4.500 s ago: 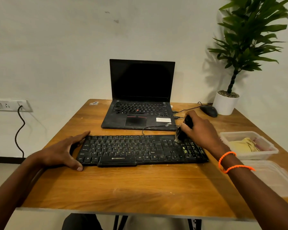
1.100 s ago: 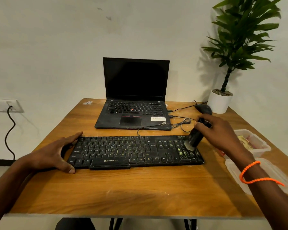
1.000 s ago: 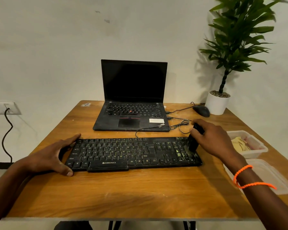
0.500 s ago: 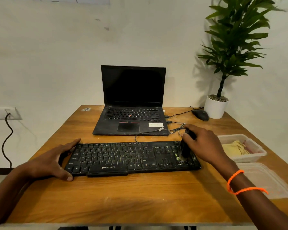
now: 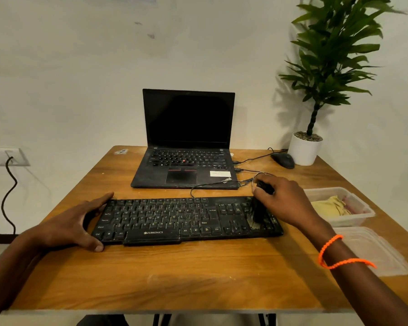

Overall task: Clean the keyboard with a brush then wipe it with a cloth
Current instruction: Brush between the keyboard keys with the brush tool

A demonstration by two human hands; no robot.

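While sitting flat across the middle of the wooden table (image 5: 198, 274), black Zebronics keyboard (image 5: 174, 218) with dusty keys, cable running off its back edge toward the laptop (image 5: 186, 142). Brush (image 5: 258, 212) down on the number-pad end, bristles touching the keys, black handle tilted up and away into the right hand (image 5: 285, 203). Right grip wrapped snug round the brush handle, fingers curled over the top, orange cord bracelet (image 5: 339, 255) on that wrist. Left hand (image 5: 76, 223) cupping the keyboard's left end, thumb along the near corner, fingers stretched straight along the far corner, palm on the table, not closed round anything, just bracing.

Cloth (image 5: 330, 207), yellowish and bunched up, lying in a clear plastic tub (image 5: 360, 208) just right of the keyboard, apart from it. Tub's lid (image 5: 375, 252) flat on the table right in front of it, nearer the edge. Laptop open behind the keyboard, screen dark. Black mouse (image 5: 283, 160) at the far right, beside a white pot with a leafy plant (image 5: 316, 90). Wall socket (image 5: 3, 156) off to the left with a black cord dangling.
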